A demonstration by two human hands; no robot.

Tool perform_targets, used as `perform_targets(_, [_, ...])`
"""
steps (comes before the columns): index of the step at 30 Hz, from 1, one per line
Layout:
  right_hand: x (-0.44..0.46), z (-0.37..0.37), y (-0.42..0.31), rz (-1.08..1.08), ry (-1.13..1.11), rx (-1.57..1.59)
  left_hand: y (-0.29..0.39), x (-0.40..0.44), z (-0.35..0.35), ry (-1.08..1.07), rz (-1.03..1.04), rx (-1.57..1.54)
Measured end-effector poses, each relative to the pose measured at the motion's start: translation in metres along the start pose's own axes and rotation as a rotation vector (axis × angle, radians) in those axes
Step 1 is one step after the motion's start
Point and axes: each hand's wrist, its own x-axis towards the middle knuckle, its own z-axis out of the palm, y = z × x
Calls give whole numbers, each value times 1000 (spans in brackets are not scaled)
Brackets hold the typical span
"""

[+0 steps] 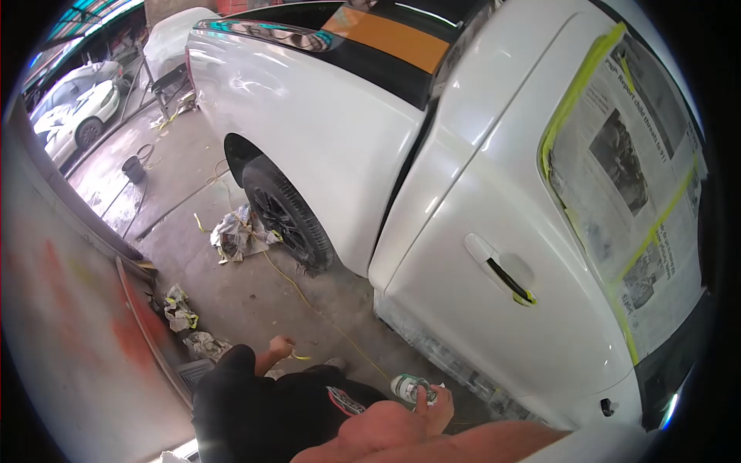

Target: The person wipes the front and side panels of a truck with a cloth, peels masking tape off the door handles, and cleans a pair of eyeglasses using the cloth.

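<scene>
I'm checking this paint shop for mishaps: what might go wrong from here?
The container in the right hand might slip and, if it holds liquid, spill. The yellow cord along the floor could become a trip hazard. The crumpled paper beside the wheel may slide underfoot.

The glossy white-painted vehicle (309, 100) fills the right side, the pale flat panel with red-orange smudges (62, 332) stands at the left, and the grey concrete floor (270, 297) runs between them. The round black rubber wheel (297, 220) sits under the vehicle's arch, with the crumpled printed-paper heap (234, 238) just left of it. Flat newspaper sheets edged with yellow-green tape (610, 166) lie over the vehicle's upper right part. The thin yellow cord (306, 302) crosses the floor. Farther back, left, the dark round bucket (133, 169) stands before the white car (89, 108)
</scene>
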Motion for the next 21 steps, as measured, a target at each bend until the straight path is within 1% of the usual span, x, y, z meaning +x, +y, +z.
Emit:
perform_targets(3, [-5,-2,-2,-45,1,14,-8,-14,6,23,-63,-9])
perform_targets(5, [-9,-5,-3,-67,-4,19,-51,-3,25,17,235,135])
perform_targets(7, [-14,-8,-5,-66,-13,11,-69,-13,37,79,444,208])
perform_targets(9, [-21,-9,-6,-85,-4,34,-80,-26,41,200,558,201])
perform_targets(12, [-37,-11,-7,-123,7,86,-68,-55,19,92,346,210])
perform_targets(15, [-49,-8,-7,-139,14,130,-62,-63,12,193,140,161])
perform_targets(18, [-61,-4,-11,-125,26,154,-69,-70,18,335,-109,-6])
perform_targets(21, [-70,-2,-16,-109,27,158,-51,-105,-15,16,-67,-158])
